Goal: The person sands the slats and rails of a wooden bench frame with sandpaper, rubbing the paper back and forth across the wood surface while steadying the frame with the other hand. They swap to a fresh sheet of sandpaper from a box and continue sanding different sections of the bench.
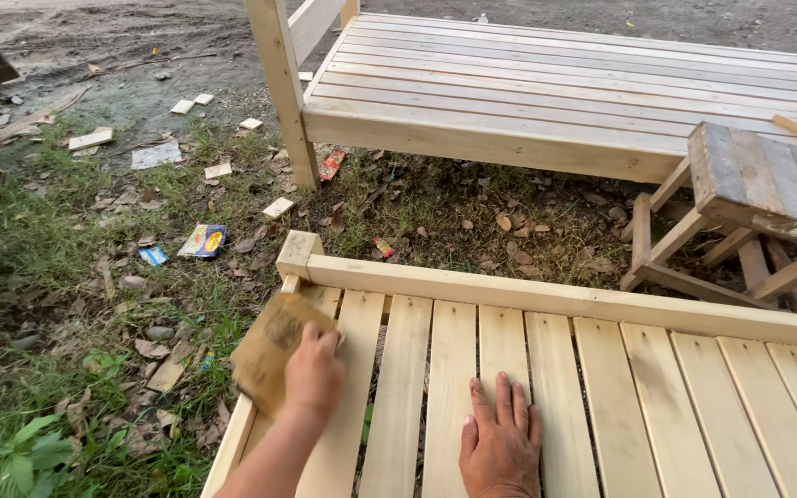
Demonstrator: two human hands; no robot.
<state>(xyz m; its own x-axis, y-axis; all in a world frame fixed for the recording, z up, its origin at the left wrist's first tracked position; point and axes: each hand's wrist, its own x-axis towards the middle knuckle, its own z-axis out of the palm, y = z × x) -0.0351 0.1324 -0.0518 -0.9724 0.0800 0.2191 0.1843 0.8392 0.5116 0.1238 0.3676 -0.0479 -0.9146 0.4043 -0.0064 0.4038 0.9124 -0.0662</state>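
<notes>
In the head view, the left hand [314,371] is closed around a brown sheet of sandpaper [271,358], pressing it on the corner slats of the near slatted wooden frame [546,297]. The right hand [500,437] lies flat, fingers spread, on a slat nearby. Behind, on the grass [66,277] with scraps, stands a second wooden frame [546,92] and a small grey bench [767,180].
</notes>
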